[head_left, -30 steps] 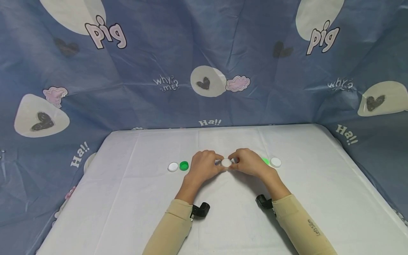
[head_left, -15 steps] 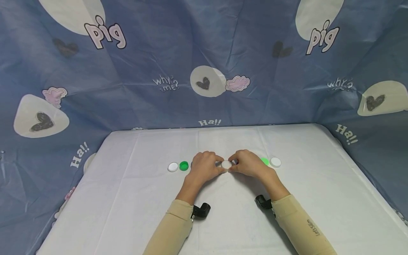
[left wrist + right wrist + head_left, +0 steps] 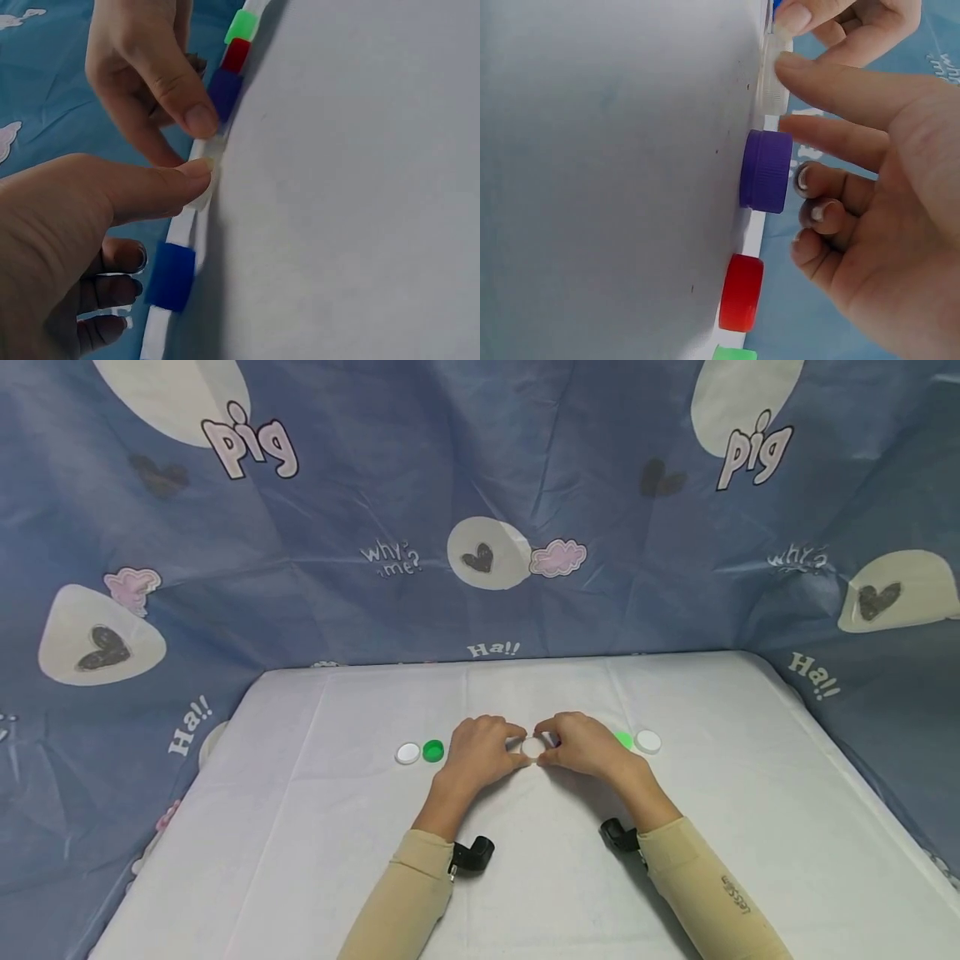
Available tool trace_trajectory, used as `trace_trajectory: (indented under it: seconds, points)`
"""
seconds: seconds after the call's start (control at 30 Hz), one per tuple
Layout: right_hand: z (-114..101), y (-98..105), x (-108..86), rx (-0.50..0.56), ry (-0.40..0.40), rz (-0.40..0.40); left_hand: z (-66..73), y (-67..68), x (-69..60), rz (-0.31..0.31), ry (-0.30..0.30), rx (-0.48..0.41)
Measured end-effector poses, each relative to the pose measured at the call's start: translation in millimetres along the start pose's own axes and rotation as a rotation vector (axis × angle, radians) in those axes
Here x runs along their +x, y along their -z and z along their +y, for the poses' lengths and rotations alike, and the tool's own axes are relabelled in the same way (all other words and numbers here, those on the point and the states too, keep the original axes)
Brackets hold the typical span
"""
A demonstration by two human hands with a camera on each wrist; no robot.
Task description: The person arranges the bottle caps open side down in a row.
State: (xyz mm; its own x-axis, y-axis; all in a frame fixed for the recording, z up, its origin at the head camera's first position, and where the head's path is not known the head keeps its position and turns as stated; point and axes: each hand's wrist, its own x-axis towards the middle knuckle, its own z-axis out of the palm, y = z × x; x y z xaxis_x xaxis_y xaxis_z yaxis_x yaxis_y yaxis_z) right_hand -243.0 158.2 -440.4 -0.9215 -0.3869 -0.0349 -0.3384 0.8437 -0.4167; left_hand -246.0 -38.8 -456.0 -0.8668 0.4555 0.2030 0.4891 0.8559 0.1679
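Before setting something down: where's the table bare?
Bare: the table between left sleeve and right sleeve, and outside the leftmost cap and rightmost cap. Crowded: between those caps, where left hand and right hand hold the pale cap.

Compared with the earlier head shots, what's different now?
The whitish cap has shifted slightly toward the person, with the left hand and right hand around it; neither has visibly taken up or let go of anything else. Unmoved: the leftmost white cap, dark green cap, light green cap and rightmost white cap.
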Motion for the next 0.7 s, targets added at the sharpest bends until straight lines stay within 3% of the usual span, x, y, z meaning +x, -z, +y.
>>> trace_trajectory:
  seconds: [0.27, 0.47, 0.7]
  points:
    - [-5, 1, 6.1, 0.062, -0.004, -0.029, -23.2, 10.5, -5.5, -0.003, 0.039, -0.023]
    - [-12, -3, 13.4, 0.044, 0.024, -0.013, -42.6, 11.4, -16.1, -0.031, 0.055, -0.072]
    - [-31, -10, 22.9, 0.031, 0.059, 0.010, -49.1, 14.0, -19.8, -0.013, 0.026, -0.056]
